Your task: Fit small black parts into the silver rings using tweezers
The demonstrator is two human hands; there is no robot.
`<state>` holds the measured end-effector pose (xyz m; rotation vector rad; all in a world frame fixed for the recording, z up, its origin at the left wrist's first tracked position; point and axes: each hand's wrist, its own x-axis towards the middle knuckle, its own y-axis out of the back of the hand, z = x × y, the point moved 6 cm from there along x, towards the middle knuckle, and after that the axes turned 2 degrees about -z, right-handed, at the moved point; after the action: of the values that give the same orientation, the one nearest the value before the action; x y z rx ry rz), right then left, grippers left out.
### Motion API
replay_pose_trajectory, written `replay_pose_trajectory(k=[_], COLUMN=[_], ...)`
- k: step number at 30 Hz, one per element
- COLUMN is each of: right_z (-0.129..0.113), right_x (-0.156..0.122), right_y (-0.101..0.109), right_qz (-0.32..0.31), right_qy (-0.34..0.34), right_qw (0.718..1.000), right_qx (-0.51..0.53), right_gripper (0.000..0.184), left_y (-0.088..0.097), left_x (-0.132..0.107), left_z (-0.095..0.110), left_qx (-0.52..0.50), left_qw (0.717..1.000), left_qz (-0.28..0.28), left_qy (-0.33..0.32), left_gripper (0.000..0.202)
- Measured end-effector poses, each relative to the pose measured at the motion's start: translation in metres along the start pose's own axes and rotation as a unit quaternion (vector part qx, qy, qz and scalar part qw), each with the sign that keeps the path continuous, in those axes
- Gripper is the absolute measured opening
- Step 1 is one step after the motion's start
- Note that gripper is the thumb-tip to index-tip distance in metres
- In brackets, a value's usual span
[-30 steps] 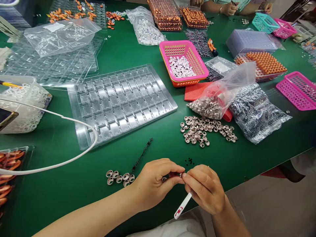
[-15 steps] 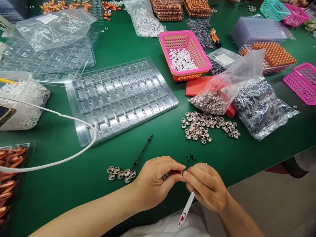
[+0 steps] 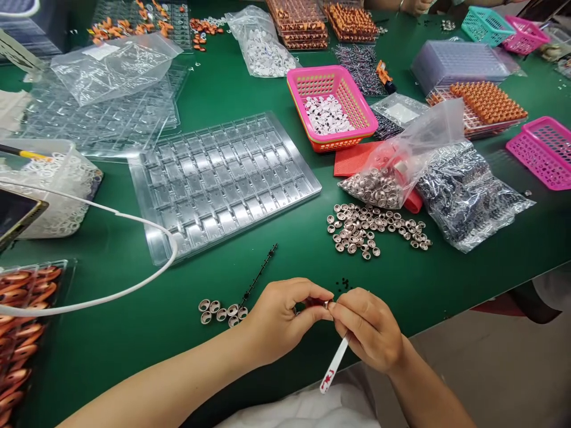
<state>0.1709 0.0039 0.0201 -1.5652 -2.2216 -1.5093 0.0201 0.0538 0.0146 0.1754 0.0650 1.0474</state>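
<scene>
My left hand (image 3: 285,318) pinches a small silver ring-shaped part (image 3: 327,304) between thumb and fingertips. My right hand (image 3: 368,327) meets it there, fingertips pressed against the same part. A white stick with red marks, perhaps tweezers (image 3: 334,364), is held in my right hand and points down toward my lap; its tip is hidden by the fingers. Left of my hands lie several silver ring parts (image 3: 222,314) and a thin black sprue (image 3: 261,270). Tiny black pieces (image 3: 343,285) lie just beyond my fingers. Farther off is a loose pile of silver ring parts (image 3: 357,229).
A clear compartment tray (image 3: 232,178) lies ahead. Behind the pile are a bag of silver parts (image 3: 379,185) and a pink basket (image 3: 332,138) with white pieces. A white cable (image 3: 134,288) loops across the left, near a tub of white rings (image 3: 66,202) and a tray of orange parts (image 3: 22,333).
The whole view has shifted slightly. Both hands stay together at the small silver part, with the white stick still in the right hand.
</scene>
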Motion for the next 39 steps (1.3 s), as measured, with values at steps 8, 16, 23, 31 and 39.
replay_pose_trajectory(k=[8, 16, 23, 31, 39], right_z=[0.000, 0.001, 0.002, 0.003, 0.003], right_x=[0.005, 0.007, 0.008, 0.010, 0.009], right_y=[0.011, 0.013, 0.013, 0.013, 0.013], right_qz=[0.099, 0.098, 0.098, 0.089, 0.098], right_qy=[-0.047, -0.050, -0.060, -0.066, -0.068], right_qw=[0.994, 0.994, 0.993, 0.992, 0.993], right_qx=[0.001, 0.007, 0.038, 0.054, 0.025], right_gripper=[0.038, 0.035, 0.033, 0.034, 0.030], left_y=[-0.006, -0.011, -0.012, -0.016, -0.021], left_x=[0.000, -0.002, -0.001, -0.003, -0.004], left_z=[-0.013, -0.020, -0.020, -0.024, -0.027], left_qx=[-0.191, -0.242, -0.232, -0.280, -0.317], left_qw=[0.970, 0.950, 0.948, 0.927, 0.908], left_qz=[-0.036, -0.060, -0.075, -0.072, -0.095], left_qy=[0.148, 0.186, 0.204, 0.239, 0.258], left_gripper=[0.014, 0.020, 0.020, 0.023, 0.035])
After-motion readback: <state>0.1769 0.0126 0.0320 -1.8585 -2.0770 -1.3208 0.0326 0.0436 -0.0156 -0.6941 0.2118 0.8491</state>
